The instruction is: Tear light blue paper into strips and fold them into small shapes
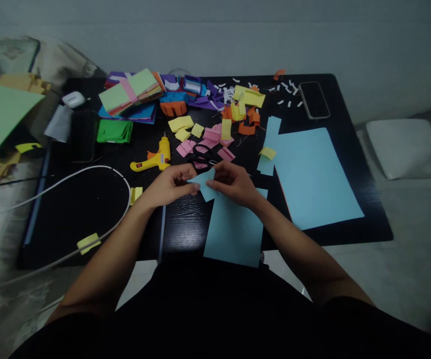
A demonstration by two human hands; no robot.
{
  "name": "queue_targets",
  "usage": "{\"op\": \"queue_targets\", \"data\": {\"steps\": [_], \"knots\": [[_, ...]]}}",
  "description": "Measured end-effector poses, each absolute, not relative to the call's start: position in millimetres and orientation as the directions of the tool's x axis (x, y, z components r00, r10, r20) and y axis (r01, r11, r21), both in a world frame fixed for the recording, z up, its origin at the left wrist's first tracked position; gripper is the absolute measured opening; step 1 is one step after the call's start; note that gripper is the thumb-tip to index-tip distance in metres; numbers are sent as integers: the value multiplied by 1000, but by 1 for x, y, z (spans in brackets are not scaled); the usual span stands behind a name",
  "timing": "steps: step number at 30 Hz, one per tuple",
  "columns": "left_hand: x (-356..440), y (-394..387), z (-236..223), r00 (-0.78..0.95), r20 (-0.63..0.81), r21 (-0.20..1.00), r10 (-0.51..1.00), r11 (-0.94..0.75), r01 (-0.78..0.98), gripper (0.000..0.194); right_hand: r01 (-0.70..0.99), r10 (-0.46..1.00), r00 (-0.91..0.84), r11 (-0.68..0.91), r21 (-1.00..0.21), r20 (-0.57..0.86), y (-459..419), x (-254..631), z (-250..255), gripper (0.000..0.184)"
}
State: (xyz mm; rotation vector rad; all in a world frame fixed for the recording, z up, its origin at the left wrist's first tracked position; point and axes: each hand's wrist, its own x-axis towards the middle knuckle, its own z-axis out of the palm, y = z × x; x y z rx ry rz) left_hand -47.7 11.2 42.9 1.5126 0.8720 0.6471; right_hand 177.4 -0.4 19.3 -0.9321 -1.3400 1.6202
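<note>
Between my two hands is a small folded piece of light blue paper point(207, 190), held over the table. My left hand point(172, 187) pinches its left part between thumb and fingers. Its upper right part is gripped by my right hand point(235, 183), thumb in front. Below my right hand lies a larger light blue sheet point(234, 232), reaching the table's near edge. Just beyond my fingertips are black-handled scissors point(202, 155), partly hidden among pink paper pieces point(213, 134). A yellow glue gun point(157, 158) rests beyond my left hand.
Large blue sheets point(316, 174) lie on the right, with blue strips point(270, 142) beside them. A phone point(314, 99) is at the back right. Coloured paper stacks point(133, 92) and orange, yellow and purple pieces fill the back. A white cable point(125, 179) loops across the left.
</note>
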Motion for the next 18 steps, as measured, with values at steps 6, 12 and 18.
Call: {"op": "queue_targets", "data": {"steps": [6,12,18], "knots": [[-43,10,39,521,-48,996,852,2,88,20,-136,913,-405,-108,-985,-44,-1,176,19,44],[-43,10,35,505,-11,996,863,-35,81,20,-104,909,-409,-130,-986,-77,-1,176,15,44],[-41,9,36,497,-9,995,868,-40,89,21,-115,912,-403,-134,-984,-77,0,176,14,46]]}}
